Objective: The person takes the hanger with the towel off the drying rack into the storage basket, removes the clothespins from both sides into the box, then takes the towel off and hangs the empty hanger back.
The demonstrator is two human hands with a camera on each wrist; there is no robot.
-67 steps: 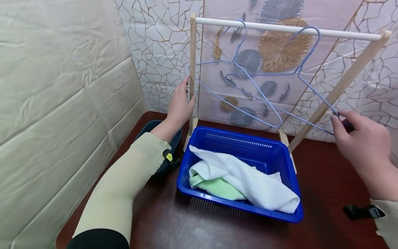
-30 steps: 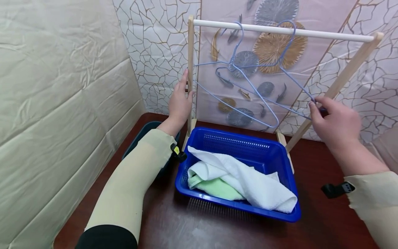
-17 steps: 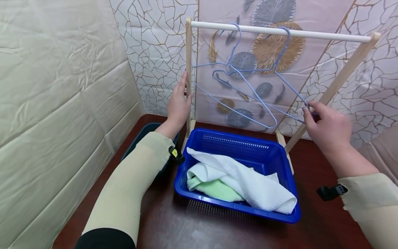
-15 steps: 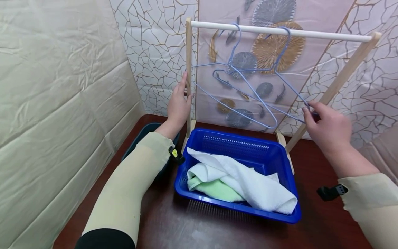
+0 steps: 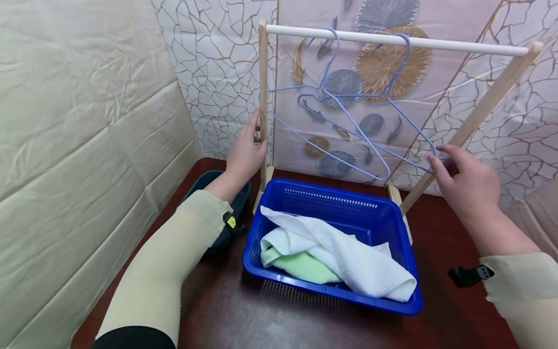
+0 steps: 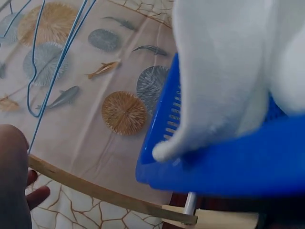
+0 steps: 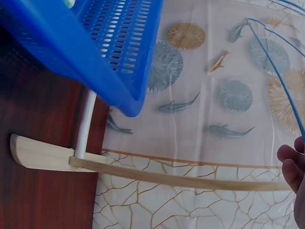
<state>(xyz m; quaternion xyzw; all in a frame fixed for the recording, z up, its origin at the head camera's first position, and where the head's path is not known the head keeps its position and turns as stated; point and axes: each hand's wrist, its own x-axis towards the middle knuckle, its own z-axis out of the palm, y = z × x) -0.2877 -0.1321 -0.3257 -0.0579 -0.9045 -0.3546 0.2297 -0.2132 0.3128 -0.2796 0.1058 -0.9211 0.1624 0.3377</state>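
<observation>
A wooden rack with a white rod (image 5: pixel 301 32) carries two blue wire hangers. The right hanger (image 5: pixel 410 116) hooks over the rod, and my right hand (image 5: pixel 472 182) pinches its right corner. In the right wrist view its wire (image 7: pixel 281 86) runs down to my fingertips (image 7: pixel 291 171). The left hanger (image 5: pixel 353 121) hangs free of my hands, partly crossing in front of the right one. My left hand (image 5: pixel 245 152) is at the rack's left post (image 5: pixel 263 87), fingers fairly straight beside it; whether it touches the post is hard to tell.
Below the hangers, a blue plastic basket (image 5: pixel 253 271) holds a white towel (image 5: pixel 348 252) and a light green cloth (image 5: pixel 307 266). A dark green bin (image 5: pixel 237 203) stands behind my left forearm. Patterned fabric covers the back wall, and a beige padded wall (image 5: pixel 87 145) rises at left.
My right hand has shifted left with the right hanger, whose hook slid along the rod toward the other hanger. Lately it eased slightly right. My left hand has dropped a little, down the post.
</observation>
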